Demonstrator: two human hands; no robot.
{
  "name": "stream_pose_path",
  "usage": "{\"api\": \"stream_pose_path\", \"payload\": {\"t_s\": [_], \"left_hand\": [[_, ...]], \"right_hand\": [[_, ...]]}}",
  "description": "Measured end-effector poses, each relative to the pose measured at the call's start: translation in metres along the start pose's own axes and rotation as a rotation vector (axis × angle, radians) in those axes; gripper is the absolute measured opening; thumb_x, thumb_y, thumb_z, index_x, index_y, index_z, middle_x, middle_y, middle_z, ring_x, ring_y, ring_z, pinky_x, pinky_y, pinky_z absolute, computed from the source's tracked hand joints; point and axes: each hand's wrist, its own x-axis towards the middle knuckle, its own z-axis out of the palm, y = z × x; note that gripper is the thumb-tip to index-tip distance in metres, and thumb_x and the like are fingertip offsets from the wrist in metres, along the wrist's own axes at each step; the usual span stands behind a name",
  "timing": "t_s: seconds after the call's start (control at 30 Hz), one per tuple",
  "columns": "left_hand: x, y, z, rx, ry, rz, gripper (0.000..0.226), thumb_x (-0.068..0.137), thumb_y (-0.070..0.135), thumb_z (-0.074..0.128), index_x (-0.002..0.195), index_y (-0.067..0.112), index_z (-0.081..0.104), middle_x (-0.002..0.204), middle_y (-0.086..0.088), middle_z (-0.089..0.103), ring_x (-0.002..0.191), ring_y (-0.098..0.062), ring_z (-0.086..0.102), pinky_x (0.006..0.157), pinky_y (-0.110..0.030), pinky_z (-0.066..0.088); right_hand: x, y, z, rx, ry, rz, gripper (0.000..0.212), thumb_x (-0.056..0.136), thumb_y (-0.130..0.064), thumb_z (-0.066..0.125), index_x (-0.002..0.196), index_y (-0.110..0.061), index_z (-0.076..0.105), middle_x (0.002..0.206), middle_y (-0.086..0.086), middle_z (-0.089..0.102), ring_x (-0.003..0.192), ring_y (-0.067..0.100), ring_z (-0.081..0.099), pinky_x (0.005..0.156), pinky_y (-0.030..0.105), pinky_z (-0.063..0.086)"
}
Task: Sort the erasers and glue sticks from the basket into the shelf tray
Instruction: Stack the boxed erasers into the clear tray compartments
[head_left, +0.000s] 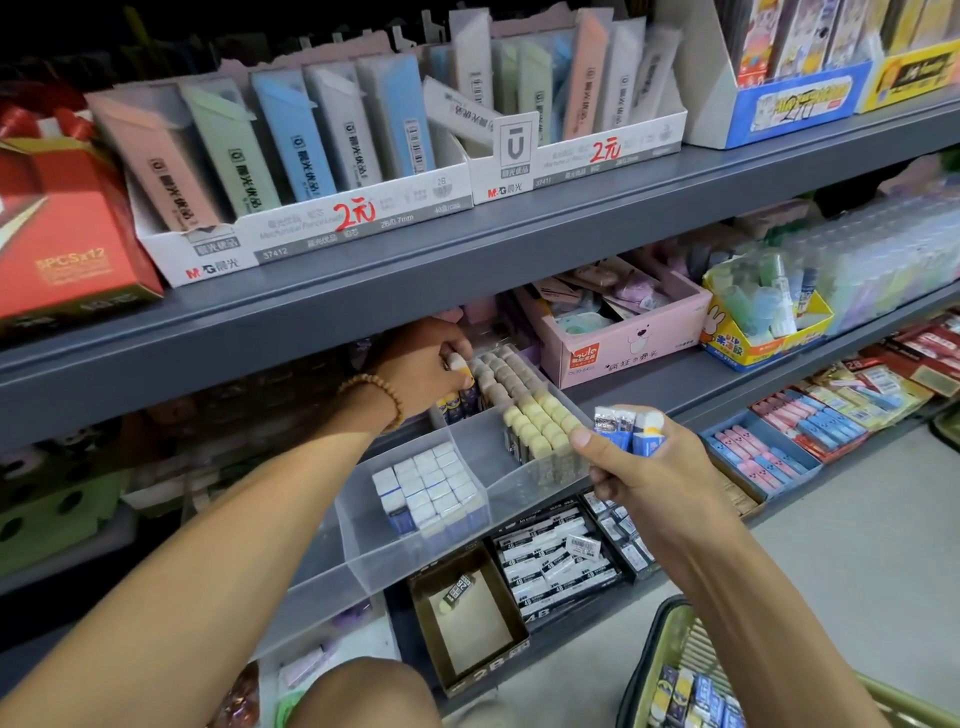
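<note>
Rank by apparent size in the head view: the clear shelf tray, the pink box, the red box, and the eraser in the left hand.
1. Clear shelf tray
2. Red box, though its nearness makes this unsure
3. Pink box
4. Eraser pinched by the left hand

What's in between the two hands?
In the head view, rows of cream-topped erasers standing in the clear tray lie between the left hand and right hand.

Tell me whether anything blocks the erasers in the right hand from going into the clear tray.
Nothing visible does. The right hand holds the blue erasers just beyond the right rim of the open-topped clear tray. The left hand, gripping an eraser, is at the tray's far end, away from that path.
</note>
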Motion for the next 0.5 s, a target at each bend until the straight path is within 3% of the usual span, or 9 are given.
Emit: {"api": "stream_pose_path", "payload": {"t_s": [0.2, 0.3, 0.5], "left_hand": [[-0.0005, -0.0024, 0.0056, 0.141, -0.030, 0.092, 0.019, 0.068, 0.021, 0.082, 0.078, 0.027, 0.067, 0.071, 0.021, 0.053, 0.071, -0.012, 0.057, 0.071, -0.027, 0.051], [-0.0003, -0.0046, 0.0090, 0.141, -0.047, 0.122, 0.019, 0.068, 0.020, 0.080, 0.078, 0.025, 0.065, 0.074, 0.018, 0.056, 0.071, -0.012, 0.058, 0.070, -0.032, 0.054], [0.0034, -0.0102, 0.0056, 0.176, -0.089, 0.162, 0.030, 0.064, 0.025, 0.086, 0.080, 0.031, 0.061, 0.079, 0.023, 0.050, 0.075, -0.005, 0.054, 0.070, -0.025, 0.048]], "right_hand": [[-0.0029, -0.0006, -0.0012, -0.027, -0.039, 0.026, 0.039, 0.069, -0.025, 0.082, 0.094, -0.002, 0.063, 0.056, 0.003, 0.050, 0.050, 0.012, 0.043, 0.045, 0.022, 0.038], [-0.0020, 0.0016, -0.0027, 0.013, -0.050, 0.060, 0.027, 0.077, -0.012, 0.080, 0.097, -0.001, 0.065, 0.062, 0.005, 0.052, 0.053, 0.012, 0.044, 0.048, 0.023, 0.039], [-0.0046, 0.0028, -0.0040, 0.110, -0.107, 0.103, 0.015, 0.086, 0.005, 0.068, 0.099, -0.001, 0.065, 0.068, 0.004, 0.059, 0.058, 0.011, 0.046, 0.052, 0.024, 0.038]]}}
